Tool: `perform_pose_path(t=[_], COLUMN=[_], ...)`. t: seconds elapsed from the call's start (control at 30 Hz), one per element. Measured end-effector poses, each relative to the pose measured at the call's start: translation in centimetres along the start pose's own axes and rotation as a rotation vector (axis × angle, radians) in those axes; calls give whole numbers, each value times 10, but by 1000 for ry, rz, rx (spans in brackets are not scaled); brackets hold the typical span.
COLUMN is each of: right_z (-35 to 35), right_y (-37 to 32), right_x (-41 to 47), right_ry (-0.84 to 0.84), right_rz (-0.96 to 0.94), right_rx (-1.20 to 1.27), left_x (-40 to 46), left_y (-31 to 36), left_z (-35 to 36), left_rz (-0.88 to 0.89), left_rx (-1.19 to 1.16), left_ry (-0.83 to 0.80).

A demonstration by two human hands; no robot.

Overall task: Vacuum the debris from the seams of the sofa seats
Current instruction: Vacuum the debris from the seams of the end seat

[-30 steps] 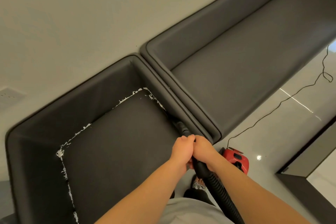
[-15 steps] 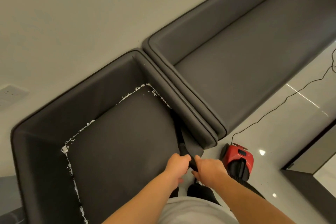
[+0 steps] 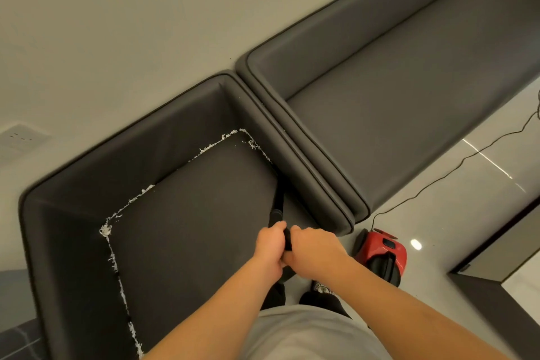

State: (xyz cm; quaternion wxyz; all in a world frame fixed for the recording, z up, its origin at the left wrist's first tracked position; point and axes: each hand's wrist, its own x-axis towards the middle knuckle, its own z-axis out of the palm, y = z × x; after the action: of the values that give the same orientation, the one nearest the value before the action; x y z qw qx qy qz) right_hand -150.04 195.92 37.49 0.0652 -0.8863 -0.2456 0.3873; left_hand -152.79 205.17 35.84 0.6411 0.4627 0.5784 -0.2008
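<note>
Both hands (image 3: 295, 248) around vacuum nozzle (image 3: 279, 199)

Sofa seat (image 3: 190, 228), white debris (image 3: 105, 229) along seams

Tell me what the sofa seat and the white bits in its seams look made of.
Sofa seat: probably leather or faux leather, matte dark grey, smooth with piped edges. White debris: looks like shredded paper, thin ragged flakes; too small to be sure.

No readable text

The round white print on the shoe (image 3: 321, 289) is too small and blurred to make out, and the red vacuum (image 3: 380, 251) and the wall socket (image 3: 20, 137) show no legible label.
</note>
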Motion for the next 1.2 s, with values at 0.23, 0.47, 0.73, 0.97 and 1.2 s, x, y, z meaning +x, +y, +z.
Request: perform_pose_path(t=[0.23, 0.47, 0.73, 0.97, 1.2], right_z=[6, 4, -28, -16, -21], right_y=[40, 30, 8, -5, -9], right_x=[20, 29, 23, 15, 51], right_ry=[-44, -53, 39, 6, 4], right_rz=[113, 111, 205, 162, 205], right_rx=[195, 176, 554, 363, 379], left_x=[-8, -4, -18, -13, 10], left_y=[3, -1, 30, 17, 44], left_z=[28, 22, 20, 8, 4], left_rz=[-6, 14, 139, 134, 128], left_rx=[186, 179, 115, 147, 254], left_ry=[-111, -72, -37, 33, -4])
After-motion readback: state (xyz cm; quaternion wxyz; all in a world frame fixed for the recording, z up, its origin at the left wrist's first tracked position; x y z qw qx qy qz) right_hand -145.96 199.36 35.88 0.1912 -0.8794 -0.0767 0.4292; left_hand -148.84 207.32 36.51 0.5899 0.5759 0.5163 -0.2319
